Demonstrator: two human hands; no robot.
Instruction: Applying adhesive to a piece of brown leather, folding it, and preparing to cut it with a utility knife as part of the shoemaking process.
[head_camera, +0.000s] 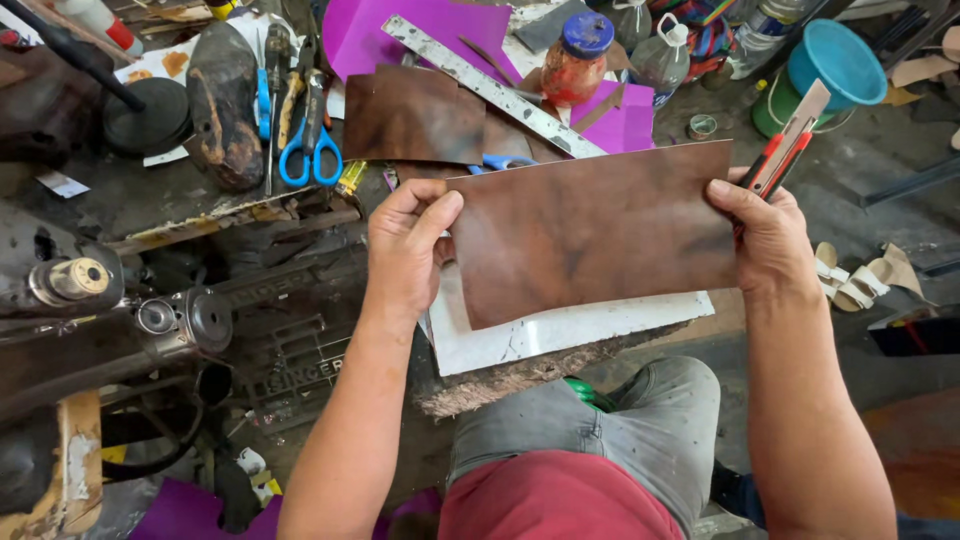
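Person held a brown leather sheet (590, 235) up w/ both hands, above a white cutting board (560, 335) at the near edge of the surface. Left hand (405, 250) pinched the sheet's left edge; right hand (765, 235) gripped its right edge plus a red utility knife (788, 140), blade pointing up. Sheet looked already cut to a rough rectangle, no marks or further cuts visible on it. Another brown leather piece (415, 115) lay farther back by a metal ruler (490, 85) and blue scissors (310, 155). Knife blade tip hard to make out; board's middle hidden behind the sheet.
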